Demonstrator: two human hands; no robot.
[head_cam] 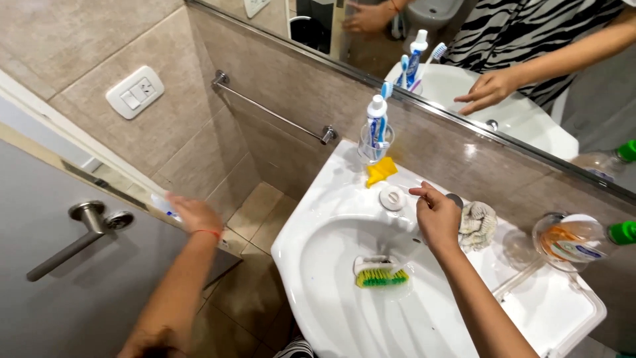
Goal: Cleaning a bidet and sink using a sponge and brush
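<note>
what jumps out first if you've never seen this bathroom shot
A green and yellow scrub brush lies in the bowl of the white sink, just below the right hand at the tap. The left hand reaches out blurred toward the grey door; a yellow piece sits by the toothbrush cup.

Walls: beige stone-look tiles (79, 40), matte finish.
Floor: matching beige tiles (255, 219).
Mirror: wide, metal-edged (530, 40), mounted above the basin.
Rail: chrome towel bar (271, 109) fixed to the wall.
Switch: white double plate (134, 91).
Door: grey, with lever handle (69, 242).
Light: bright, even.
</note>
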